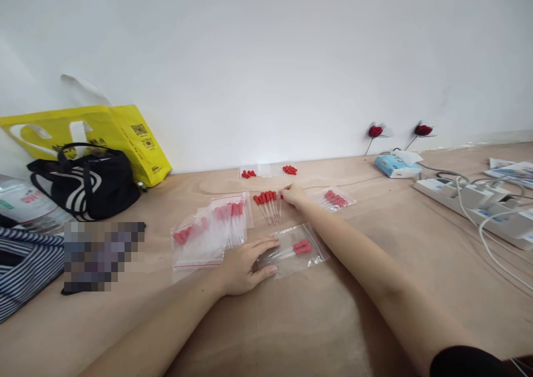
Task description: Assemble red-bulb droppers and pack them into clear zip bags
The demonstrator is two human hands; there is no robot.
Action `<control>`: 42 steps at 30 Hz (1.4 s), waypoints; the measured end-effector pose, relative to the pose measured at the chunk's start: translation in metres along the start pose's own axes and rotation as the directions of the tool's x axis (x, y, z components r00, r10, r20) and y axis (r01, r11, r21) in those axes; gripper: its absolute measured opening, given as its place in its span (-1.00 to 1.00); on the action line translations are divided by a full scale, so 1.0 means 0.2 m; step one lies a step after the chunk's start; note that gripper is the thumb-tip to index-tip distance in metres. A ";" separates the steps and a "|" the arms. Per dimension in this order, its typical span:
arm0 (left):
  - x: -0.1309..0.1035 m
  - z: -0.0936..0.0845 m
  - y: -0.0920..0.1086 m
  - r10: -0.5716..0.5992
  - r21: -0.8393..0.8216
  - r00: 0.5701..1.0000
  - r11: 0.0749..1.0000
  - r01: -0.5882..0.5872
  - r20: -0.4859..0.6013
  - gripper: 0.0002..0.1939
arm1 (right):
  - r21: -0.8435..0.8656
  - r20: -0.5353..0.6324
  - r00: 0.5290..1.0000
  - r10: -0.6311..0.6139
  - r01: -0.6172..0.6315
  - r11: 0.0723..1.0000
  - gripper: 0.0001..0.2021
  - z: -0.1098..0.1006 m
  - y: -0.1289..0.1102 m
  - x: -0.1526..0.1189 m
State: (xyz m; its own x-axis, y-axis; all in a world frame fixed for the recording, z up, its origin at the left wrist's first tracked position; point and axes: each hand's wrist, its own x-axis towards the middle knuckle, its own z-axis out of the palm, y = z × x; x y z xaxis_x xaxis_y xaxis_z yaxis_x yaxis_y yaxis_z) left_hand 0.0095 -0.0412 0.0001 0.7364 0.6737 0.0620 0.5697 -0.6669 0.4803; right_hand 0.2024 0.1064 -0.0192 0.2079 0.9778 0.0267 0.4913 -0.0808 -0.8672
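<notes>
My left hand (245,266) lies on the left end of a clear zip bag (287,238), its fingers stretched out and thumb apart. Inside that bag lie a few droppers (302,246) with red bulbs and thin clear stems. Farther back, my right hand (295,195) pinches the red bulb of a dropper at the right end of a fanned row of loose droppers (265,198). Most of that dropper's bulb is hidden by my fingertips. Left of the row, several filled zip bags (212,227) overlap in a pile. Another bag of droppers (335,199) rests beyond my right forearm.
Against the wall lie more bags with red bulbs (290,170). At left stand a yellow bag (144,144), a black bag (104,182) and striped cloth (29,266); a blurred patch covers something nearby. At right are a tissue pack (395,166), power strips (478,205) and cables.
</notes>
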 end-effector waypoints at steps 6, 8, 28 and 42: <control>0.00 -0.01 0.01 -0.018 0.032 1.000 0.999 0.018 0.007 -0.55 | 0.258 -0.214 0.976 -0.032 0.088 0.962 -0.81 -0.29 0.06 -0.14; 0.00 -0.01 0.01 -0.020 0.045 1.000 0.999 0.020 0.011 -0.55 | 0.457 -0.370 0.929 -0.028 0.208 0.865 -0.77 -0.40 0.13 -0.22; 0.01 -0.02 0.03 -0.058 0.051 0.998 0.997 0.057 0.022 -0.48 | 0.788 -0.093 0.995 0.043 0.047 0.613 -0.68 -0.35 0.24 -0.57; 0.02 -0.02 0.03 -0.034 0.055 0.999 0.998 0.034 0.015 -0.48 | 0.422 0.398 0.867 -0.300 0.117 0.899 -0.78 -0.34 0.25 -0.58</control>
State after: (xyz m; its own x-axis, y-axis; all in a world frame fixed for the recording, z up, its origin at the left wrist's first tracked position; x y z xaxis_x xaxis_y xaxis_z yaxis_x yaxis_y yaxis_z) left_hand 0.0144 -0.0425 0.0063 0.7218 0.6913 0.0320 0.6134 -0.6605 0.4330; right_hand 0.2607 -0.0236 -0.0306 -0.3039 0.9489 0.0850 0.1093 0.1233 -0.9863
